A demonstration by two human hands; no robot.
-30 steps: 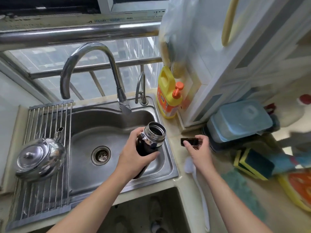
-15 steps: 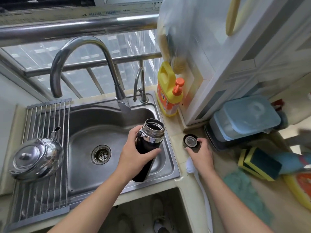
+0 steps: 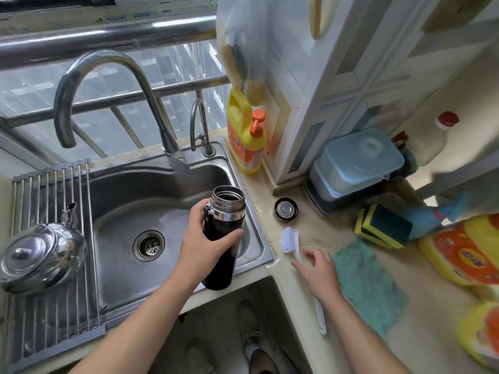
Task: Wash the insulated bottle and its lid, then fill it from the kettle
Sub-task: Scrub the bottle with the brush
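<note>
My left hand (image 3: pixel 205 240) grips the black insulated bottle (image 3: pixel 222 247) upright over the right side of the steel sink (image 3: pixel 121 209); its steel mouth is uncapped. The bottle's lid (image 3: pixel 285 209) lies upside down on the counter right of the sink, free of any hand. My right hand (image 3: pixel 317 268) hovers low over the white handle of a bottle brush (image 3: pixel 291 240), fingers loosely spread, touching or nearly touching it. A shiny steel kettle (image 3: pixel 40 255) sits on the drying rack at the left.
A tall curved faucet (image 3: pixel 113 85) arches over the sink, no water running. Yellow detergent bottle (image 3: pixel 244 136) stands behind the sink. Blue lidded container (image 3: pixel 359 160), sponges (image 3: pixel 383 225), teal cloth (image 3: pixel 370 287) and yellow-orange packs (image 3: pixel 464 249) crowd the counter at right.
My right hand set the lid down on the counter, let go, and drew back toward the brush handle. The left hand kept the bottle over the sink.
</note>
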